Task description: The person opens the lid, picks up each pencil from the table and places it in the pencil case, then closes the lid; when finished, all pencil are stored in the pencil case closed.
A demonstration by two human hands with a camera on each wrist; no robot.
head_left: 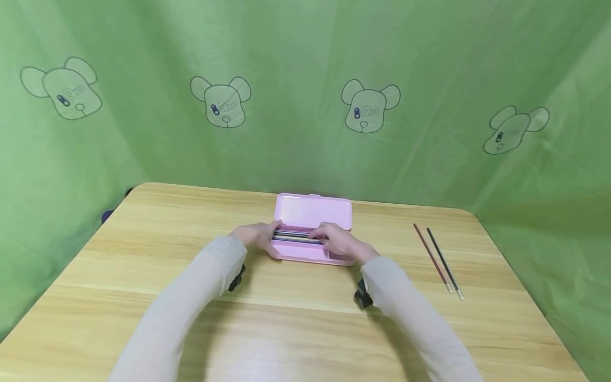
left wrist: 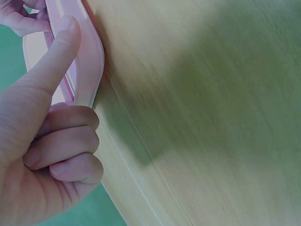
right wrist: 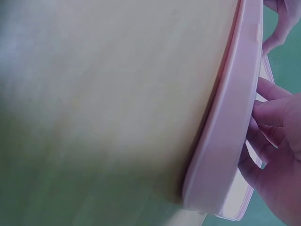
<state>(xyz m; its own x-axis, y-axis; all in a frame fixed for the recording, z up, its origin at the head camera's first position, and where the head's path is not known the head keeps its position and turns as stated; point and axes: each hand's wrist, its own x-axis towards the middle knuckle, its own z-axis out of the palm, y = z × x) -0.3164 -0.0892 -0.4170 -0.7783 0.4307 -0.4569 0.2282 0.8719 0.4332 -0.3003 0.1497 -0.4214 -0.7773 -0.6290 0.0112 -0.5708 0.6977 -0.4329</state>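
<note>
A pink pencil case point(head_left: 300, 252) lies on the table with its lid point(head_left: 313, 210) raised at the back. Several pencils point(head_left: 292, 236) lie lengthwise inside it. My left hand point(head_left: 258, 235) grips the case's left end; the left wrist view shows the thumb point(left wrist: 60, 52) along the front wall and the other fingers curled at the end. My right hand point(head_left: 338, 240) reaches over the case's right part, fingers dipping in beside the pencils. In the right wrist view the front wall hides those fingertips, so whether they pinch a pencil is unclear.
On the table point(head_left: 286, 329) to the right lie a red pencil point(head_left: 431, 257) and a dark pencil point(head_left: 444, 262), side by side and slanted. A green curtain point(head_left: 296, 154) with printed animal heads hangs behind the far edge and along both sides.
</note>
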